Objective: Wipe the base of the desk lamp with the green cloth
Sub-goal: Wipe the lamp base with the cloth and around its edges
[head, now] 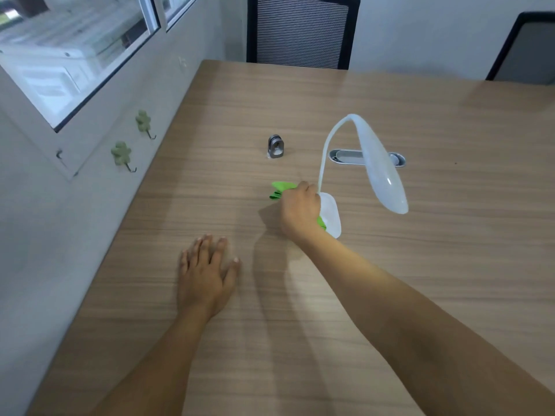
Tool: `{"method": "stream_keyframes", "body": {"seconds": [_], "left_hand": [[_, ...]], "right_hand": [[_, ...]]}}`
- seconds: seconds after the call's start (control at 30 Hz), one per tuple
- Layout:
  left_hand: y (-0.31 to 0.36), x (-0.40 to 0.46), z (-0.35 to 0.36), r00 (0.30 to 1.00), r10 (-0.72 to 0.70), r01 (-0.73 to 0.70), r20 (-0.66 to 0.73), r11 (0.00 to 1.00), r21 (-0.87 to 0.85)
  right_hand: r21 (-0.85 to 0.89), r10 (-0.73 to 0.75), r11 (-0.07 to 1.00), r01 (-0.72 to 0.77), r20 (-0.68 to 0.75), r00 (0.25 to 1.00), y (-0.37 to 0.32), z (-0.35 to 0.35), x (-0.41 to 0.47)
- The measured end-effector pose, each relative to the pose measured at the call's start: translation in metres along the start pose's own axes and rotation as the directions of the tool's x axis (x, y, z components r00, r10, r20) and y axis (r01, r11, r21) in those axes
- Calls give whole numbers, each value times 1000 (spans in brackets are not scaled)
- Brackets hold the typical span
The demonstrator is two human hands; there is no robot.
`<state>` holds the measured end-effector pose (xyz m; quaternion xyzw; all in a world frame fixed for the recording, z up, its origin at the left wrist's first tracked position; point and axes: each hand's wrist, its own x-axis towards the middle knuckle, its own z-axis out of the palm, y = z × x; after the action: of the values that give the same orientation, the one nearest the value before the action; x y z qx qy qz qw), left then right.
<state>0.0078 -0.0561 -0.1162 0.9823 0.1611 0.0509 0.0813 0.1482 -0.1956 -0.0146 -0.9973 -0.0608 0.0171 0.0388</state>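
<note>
We are wiping the lamp base, right hand [300,210] bunching the green cloth [280,190].

We are working on the tabletop [450,265]; the desk lamp [380,163] is arching over its white base [330,213], which the cloth is touching on its left edge. Left hand [207,274] is lying spread flat, likely bracing us. The grey tray [345,157] behind is looking empty; the small metal clip [275,146] is sitting apart.

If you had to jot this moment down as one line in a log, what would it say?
step: wiping lamp base | right hand: grip on green cloth, pressed at base | left hand: flat on table, empty | lamp upright
</note>
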Motion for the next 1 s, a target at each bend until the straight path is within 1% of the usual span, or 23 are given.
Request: {"method": "stream_keyframes", "body": {"seconds": [0.03, 0.1, 0.23, 0.33, 0.43, 0.53, 0.67, 0.83, 0.9, 1.0], "left_hand": [[0, 0, 0, 1000, -2, 2, 2, 1000, 8], [1, 0, 0, 1000, -3, 3, -1, 1000, 19], [1, -1, -1, 1000, 2, -2, -10, 1000, 29], [2, -1, -2, 1000, -6, 6, 4, 1000, 22], [3, -2, -2, 1000, -10, 10, 4, 1000, 11], [2, -2, -1, 1000, 14, -14, -8, 1000, 18], [0, -1, 0, 1000, 7, -7, 0, 1000, 15], [-1, 0, 0, 1000, 5, -5, 5, 1000, -17], [-1, 0, 0, 1000, 1, -1, 8, 1000, -14], [-2, -1, 4, 1000, 22, -22, -11, 1000, 3]], "right_hand": [[-13, 26, 1000, -26, 4, 1000, 5, 2, 0], [-29, 25, 999, -24, 32, 999, 9, 7, -5], [-18, -70, 997, 72, 80, 994, -3, 8, -14], [0, -164, 986, 164, 21, 986, -15, -1, -10], [-8, -302, 953, 302, -68, 951, -27, 0, -4], [10, -362, 932, 363, -65, 930, -35, 13, 5], [55, -365, 930, 363, 24, 931, -42, 35, 12], [98, -313, 948, 304, 88, 946, -47, 57, 9], [106, -283, 956, 272, 109, 953, -48, 64, 3], [133, -292, 951, 279, 95, 952, -48, 67, -4]]}}
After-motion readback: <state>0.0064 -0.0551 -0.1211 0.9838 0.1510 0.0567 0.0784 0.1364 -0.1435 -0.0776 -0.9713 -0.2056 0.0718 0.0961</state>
